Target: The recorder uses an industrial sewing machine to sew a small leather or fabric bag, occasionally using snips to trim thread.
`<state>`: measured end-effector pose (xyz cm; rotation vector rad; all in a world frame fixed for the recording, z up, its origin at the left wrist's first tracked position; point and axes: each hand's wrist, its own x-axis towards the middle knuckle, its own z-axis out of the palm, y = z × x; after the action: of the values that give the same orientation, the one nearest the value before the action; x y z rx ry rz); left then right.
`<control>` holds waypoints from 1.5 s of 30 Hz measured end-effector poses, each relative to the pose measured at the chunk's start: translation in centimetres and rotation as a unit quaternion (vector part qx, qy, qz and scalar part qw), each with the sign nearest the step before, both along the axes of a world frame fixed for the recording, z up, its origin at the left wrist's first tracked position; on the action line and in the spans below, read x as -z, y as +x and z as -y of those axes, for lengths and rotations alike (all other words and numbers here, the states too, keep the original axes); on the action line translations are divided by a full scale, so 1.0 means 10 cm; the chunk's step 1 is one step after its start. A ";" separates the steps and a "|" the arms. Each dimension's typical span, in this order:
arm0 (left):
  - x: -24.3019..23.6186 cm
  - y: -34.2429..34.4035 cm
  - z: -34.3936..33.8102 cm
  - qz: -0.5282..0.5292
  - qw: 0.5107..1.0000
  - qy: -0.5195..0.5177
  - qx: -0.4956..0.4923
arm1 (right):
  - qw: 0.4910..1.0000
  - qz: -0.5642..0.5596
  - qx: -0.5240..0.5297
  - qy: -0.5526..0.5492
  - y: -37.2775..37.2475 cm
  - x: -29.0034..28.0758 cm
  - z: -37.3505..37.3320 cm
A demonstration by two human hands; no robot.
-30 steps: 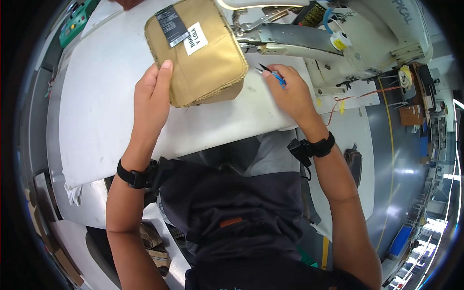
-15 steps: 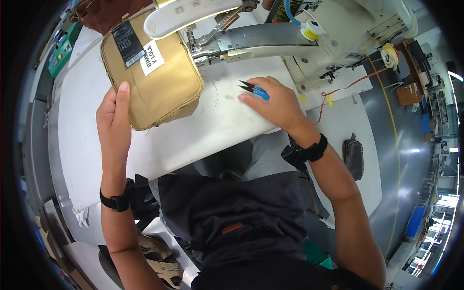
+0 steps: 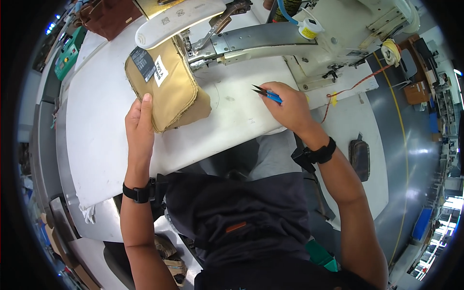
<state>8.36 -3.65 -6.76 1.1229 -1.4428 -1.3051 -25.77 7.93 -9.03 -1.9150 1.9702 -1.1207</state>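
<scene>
My left hand (image 3: 140, 118) grips the near left edge of a tan fabric bag (image 3: 176, 94), thumb on top. Two labels sit on its face: a black rectangle (image 3: 143, 64) with pale print too small to read, and beside it a white label (image 3: 161, 71) with bold black lettering. The small white bottle (image 3: 310, 29) on the sewing machine (image 3: 266, 46) carries a yellow label, its print too fine to make out.

The bag's near right edge is raw and frayed. Its far end lies beside the machine's needle area, partly hidden by the white lamp cover (image 3: 181, 23); whether it touches the foot I can't tell. My right hand (image 3: 289, 107) is closed around blue-handled snips (image 3: 273, 97), points toward the bag but well apart from it.

Between the bag and my right hand runs a stretch of white worktop (image 3: 237, 108) with one loose thread. Left of the bag the surface spreads wide. Its near edge slants close to my lap, from near left to the right; the machine's arm bounds the far side.
</scene>
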 end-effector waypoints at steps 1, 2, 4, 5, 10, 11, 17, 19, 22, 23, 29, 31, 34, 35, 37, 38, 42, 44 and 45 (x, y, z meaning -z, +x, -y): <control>-0.01 0.02 0.00 0.021 1.000 -0.006 -0.011 | 1.000 -0.001 -0.001 0.003 0.01 0.00 0.00; -0.02 0.04 0.01 0.029 0.999 -0.012 -0.013 | 1.000 -0.002 -0.002 0.000 0.01 -0.01 0.00; -0.02 0.09 0.01 0.036 0.999 -0.015 -0.019 | 1.000 -0.005 -0.001 -0.002 0.01 -0.02 0.00; 0.00 0.13 0.01 0.036 0.999 -0.010 -0.025 | 1.000 -0.006 0.000 0.000 0.01 -0.02 0.00; 0.10 0.39 -0.02 0.049 0.998 0.018 -0.027 | 1.000 0.000 0.004 0.004 0.02 -0.03 0.00; 0.11 0.47 -0.03 0.053 0.998 0.022 -0.020 | 1.000 0.002 0.005 0.009 0.02 -0.03 0.00; 0.10 0.88 -0.14 0.092 0.994 0.037 -0.039 | 0.999 0.008 0.017 0.031 0.02 -0.03 0.01; 0.11 0.95 -0.18 0.083 0.995 0.043 -0.047 | 0.999 0.002 0.021 0.028 0.03 -0.04 0.01; 0.14 1.02 -0.22 0.070 0.996 0.038 -0.033 | 0.999 -0.016 0.030 0.019 0.08 -0.06 0.03; 0.17 1.02 -0.23 0.071 0.997 0.028 -0.032 | 0.999 -0.021 0.035 0.021 0.10 -0.07 0.03; 0.33 1.14 -0.28 0.007 0.999 0.021 -0.031 | 0.999 0.023 0.012 0.043 0.31 -0.15 0.14; 0.34 1.26 -0.24 0.078 0.995 0.020 -0.052 | 0.999 0.024 -0.007 0.046 0.37 -0.16 0.18; 0.31 1.57 -0.22 0.061 0.992 0.008 -0.110 | 0.998 0.026 -0.024 0.042 0.44 -0.14 0.21; 0.30 1.67 -0.24 0.043 0.989 0.021 -0.143 | 0.999 0.024 -0.017 0.040 0.44 -0.14 0.22; 0.29 1.84 -0.32 0.037 0.990 0.012 -0.136 | 0.999 0.026 -0.019 0.022 0.46 -0.13 0.24; 0.30 1.89 -0.36 0.062 0.983 0.030 -0.169 | 0.999 0.018 -0.019 0.027 0.48 -0.13 0.27; 0.36 1.96 -0.41 0.047 0.988 0.011 -0.143 | 0.998 0.038 -0.020 0.049 0.59 -0.15 0.36; 0.37 1.94 -0.40 0.044 0.991 0.026 -0.122 | 0.994 0.073 -0.037 0.073 0.72 -0.16 0.39; 0.36 1.94 -0.39 0.025 0.994 0.035 -0.105 | 0.991 0.092 -0.055 0.087 0.80 -0.17 0.40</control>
<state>27.73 0.26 -10.32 1.3236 -1.2844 -1.1941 -17.74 3.93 -7.34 -1.7427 1.7796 -1.0204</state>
